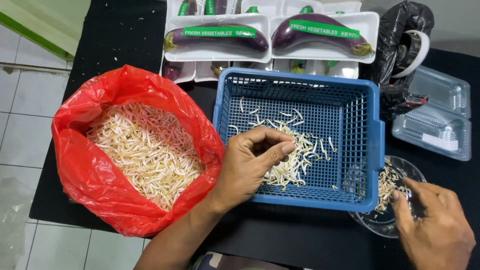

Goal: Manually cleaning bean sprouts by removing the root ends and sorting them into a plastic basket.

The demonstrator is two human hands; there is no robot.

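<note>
My left hand (250, 162) hovers over the near left part of a blue plastic basket (372, 150), fingers pinched on a few bean sprouts from the small pile (295, 162) lying in it. My right hand (432, 225) rests at the lower right, fingertips on the rim of a clear glass bowl (385, 222) that holds sprout trimmings (386, 185). To the left stands an open red plastic bag (90, 170) full of bean sprouts (145, 150).
White trays with wrapped purple eggplants (220, 37) are stacked at the back. A black plastic bag (400, 45) and clear plastic clamshell containers (437, 112) lie at the right. Everything sits on a black table (280, 235); a tiled floor shows at the left.
</note>
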